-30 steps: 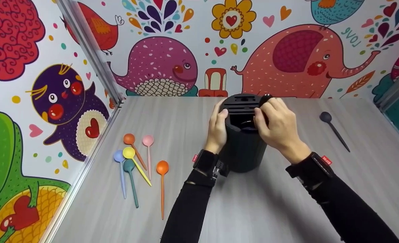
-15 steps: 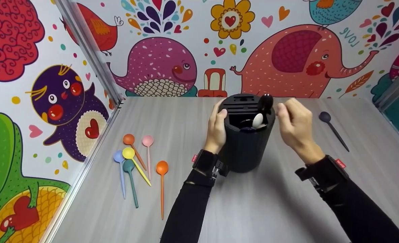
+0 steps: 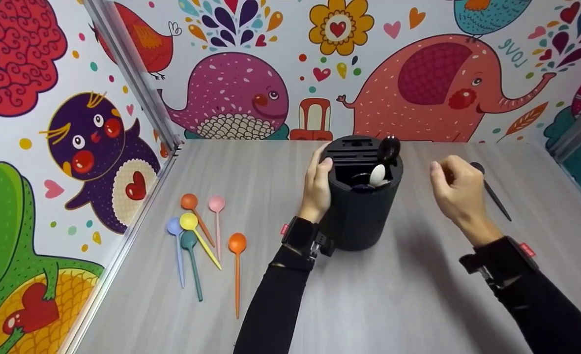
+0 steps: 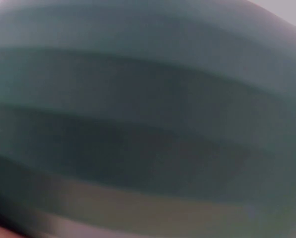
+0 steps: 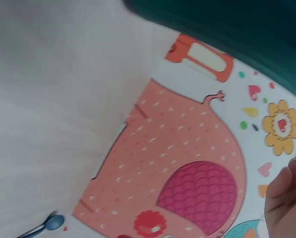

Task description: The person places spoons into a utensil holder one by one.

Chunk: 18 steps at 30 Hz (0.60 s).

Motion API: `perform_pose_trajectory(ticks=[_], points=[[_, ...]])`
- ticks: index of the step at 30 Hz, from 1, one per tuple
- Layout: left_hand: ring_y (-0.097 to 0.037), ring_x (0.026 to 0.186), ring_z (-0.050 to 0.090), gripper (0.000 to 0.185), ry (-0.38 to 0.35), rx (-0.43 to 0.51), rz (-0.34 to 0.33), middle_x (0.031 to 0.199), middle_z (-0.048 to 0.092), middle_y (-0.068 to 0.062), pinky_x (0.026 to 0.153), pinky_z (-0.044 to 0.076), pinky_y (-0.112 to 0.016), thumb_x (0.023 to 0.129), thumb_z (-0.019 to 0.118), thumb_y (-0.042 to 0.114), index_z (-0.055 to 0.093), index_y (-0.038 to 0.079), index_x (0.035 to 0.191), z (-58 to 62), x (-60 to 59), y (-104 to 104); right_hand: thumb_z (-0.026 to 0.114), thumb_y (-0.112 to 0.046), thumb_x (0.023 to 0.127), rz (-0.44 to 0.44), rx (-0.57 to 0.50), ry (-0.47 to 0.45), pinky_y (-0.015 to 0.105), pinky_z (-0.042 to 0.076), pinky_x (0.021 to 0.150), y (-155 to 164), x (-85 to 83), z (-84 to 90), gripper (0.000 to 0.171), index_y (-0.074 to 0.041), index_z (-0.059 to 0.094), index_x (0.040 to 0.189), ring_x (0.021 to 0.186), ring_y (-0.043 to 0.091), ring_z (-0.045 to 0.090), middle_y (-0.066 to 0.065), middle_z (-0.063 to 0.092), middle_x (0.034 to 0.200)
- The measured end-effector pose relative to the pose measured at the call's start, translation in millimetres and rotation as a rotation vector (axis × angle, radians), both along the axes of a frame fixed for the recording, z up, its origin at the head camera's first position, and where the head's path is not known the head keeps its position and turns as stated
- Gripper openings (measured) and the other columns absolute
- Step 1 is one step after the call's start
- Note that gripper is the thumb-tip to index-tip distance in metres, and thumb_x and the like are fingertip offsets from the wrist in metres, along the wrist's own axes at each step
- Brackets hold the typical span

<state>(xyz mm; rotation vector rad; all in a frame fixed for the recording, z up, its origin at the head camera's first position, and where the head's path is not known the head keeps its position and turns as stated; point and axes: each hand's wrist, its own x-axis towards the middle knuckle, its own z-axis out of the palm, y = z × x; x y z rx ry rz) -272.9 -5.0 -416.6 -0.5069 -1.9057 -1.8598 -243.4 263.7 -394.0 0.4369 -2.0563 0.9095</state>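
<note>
My left hand grips the left side of a black cylindrical utensil holder, thumb at its rim. The holder's ribbed wall fills the left wrist view. Its top has slots at the back and a wider opening in front. A shiny black spoon and a white spoon stick up from it on the right; something dark blue lies lower inside. Apart from the holder, to its right, my right hand is raised with loosely bent fingers and nothing in it. It overlaps a dark spoon lying on the table.
On the left of the table lie several spoons: yellow, blue, teal, pink and two orange, one nearer the holder. Cartoon-printed walls stand behind and at the sides.
My right hand has let go at the holder's opening and moved right toward the dark spoon, uncovering the black and white spoons. My left hand and the holder have stayed put.
</note>
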Motion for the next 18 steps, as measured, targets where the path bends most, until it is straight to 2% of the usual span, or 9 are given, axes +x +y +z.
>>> perform_pose_trajectory(ticks=[11,18], points=[[-0.026,0.137,0.047,0.055,0.003,0.008,-0.014,0.145,0.053,-0.020,0.115,0.034,-0.035,0.100,0.033,0.024,0.048,-0.007,0.144,-0.2,0.0,1.0,0.063,-0.008,0.090,-0.151,0.036,-0.117,0.017,0.031,0.062,50.9,-0.3,-28.4,0.016,0.001,0.066,0.077,0.063,-0.002,0.041,0.009,0.058,0.068],[-0.025,0.136,0.047,0.055,-0.007,0.007,-0.014,0.145,0.053,-0.019,0.114,0.034,-0.035,0.100,0.033,0.025,0.049,-0.004,0.144,-0.4,-0.4,0.0,0.061,-0.018,0.093,-0.274,0.020,-0.303,0.024,0.033,0.064,79.5,-0.4,-37.4,0.022,0.002,0.067,0.084,0.063,0.001,0.042,0.013,0.060,0.073]])
